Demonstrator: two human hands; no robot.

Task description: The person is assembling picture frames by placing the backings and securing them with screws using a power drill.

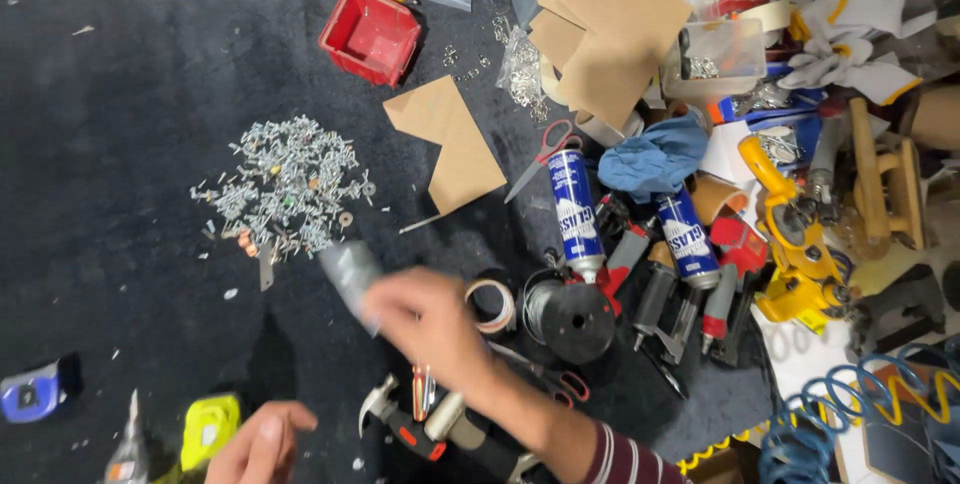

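Your right hand [425, 319] reaches across the dark mat [120, 144] and is blurred by motion; its fingers are pinched on a flat grey sheet [348, 272], pale and slightly shiny, which sticks up and to the left out of your grip. The blur hides what the sheet is made of. It sits just below the heap of small silver screws and washers [285, 184] spread loose on the mat, with a few copper-coloured bits at the heap's lower edge.

Your left hand [262, 444] is low in the frame, fingers loosely curled and apart, holding nothing. It lies just beside a lime-green tool [208, 429] and near a hammer [385, 414] with a red and black grip.

A red plastic bin [372, 34] stands tilted near the top, and its inside looks bare. To the right, a clear plastic box [722, 59] holds a small cluster of metal parts. Clear bags [520, 69] with shiny hardware lie between them, beside cut cardboard pieces [610, 24].

Just right of your right hand are a roll of tape [492, 304] and a black spool of wire [570, 316], then two blue spray cans [575, 209] lying on their sides, with red-handled scissors [545, 154] above.
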